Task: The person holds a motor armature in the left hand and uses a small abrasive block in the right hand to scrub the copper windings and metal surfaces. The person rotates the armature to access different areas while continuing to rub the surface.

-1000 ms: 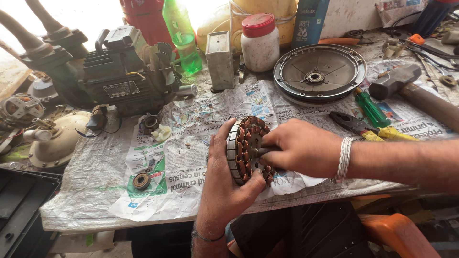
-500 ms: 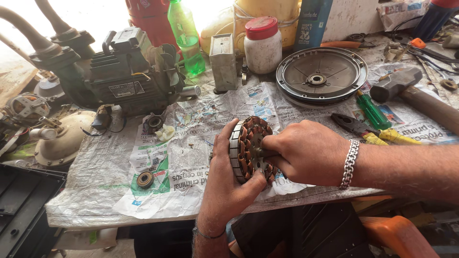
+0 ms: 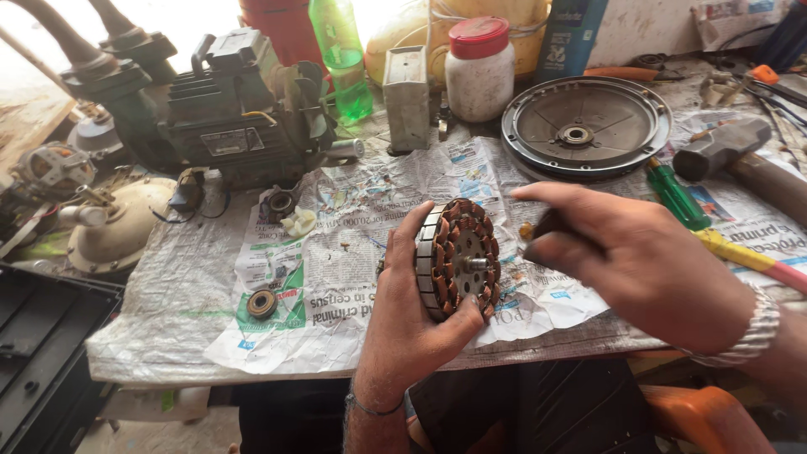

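Stator point(image 3: 458, 256): round, wound with copper-coloured coils, metal shaft at the centre; held on edge above the front of the newspaper-covered tabletop point(image 3: 336, 294), coil face turned to the right.
Left hand point(image 3: 412, 324): grasping the stator from the left and below, fingers curled over the laminated rim, thumb pressed under the lower edge.
Right hand point(image 3: 635, 265): just right of the stator, apart from it; fingers bent inward around something small and dark, too blurred to identify; metal bracelet on the wrist.
Newspaper: spread beneath the stator, crumpled at the front edge.
Bearing point(image 3: 262, 303): small ring lying flat on the newspaper, well left of the stator.
White plastic piece point(image 3: 298, 222): on the newspaper, up and left of the stator.
Pump motor point(image 3: 227, 113): dark, bulky, at the back, far left of the stator.
Green bottle point(image 3: 343, 59): upright behind the stator, next to the pump motor.
White jar point(image 3: 479, 71): red lid, standing at the back, above the stator.
Round metal cover point(image 3: 586, 126): lying flat, up and right of the stator.
Green-handled screwdriver point(image 3: 677, 197): lying right of the stator, beyond the right hand.
Hammer point(image 3: 723, 147): far right of the stator, head resting near the round metal cover.
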